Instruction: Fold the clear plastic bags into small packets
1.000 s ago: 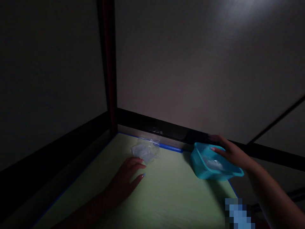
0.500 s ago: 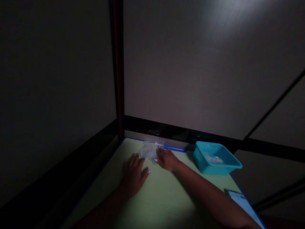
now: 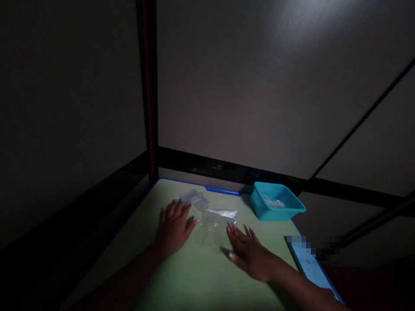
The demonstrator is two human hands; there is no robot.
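Observation:
A clear plastic bag (image 3: 215, 226) lies flat on the pale green table (image 3: 194, 283) between my hands. Behind it and to the left is a small heap of folded clear plastic bags (image 3: 194, 198). My left hand (image 3: 175, 226) has its fingers spread, their tips close to the heap's near edge. My right hand (image 3: 248, 252) is open, its fingertips at the right edge of the single bag. I cannot tell whether they press on it.
A turquoise plastic basket (image 3: 275, 211) stands at the table's back right, with crumpled clear plastic (image 3: 274, 201) inside. A phone-like flat device (image 3: 311, 263) with a lit screen lies along the right edge. A blue strip (image 3: 223, 191) edges the table's back, close to the wall (image 3: 233, 99).
My right hand has come back toward me and to the right. One clear bag now lies apart, nearer me than the others. My left hand stays spread beside the heap; the view has shifted slightly.

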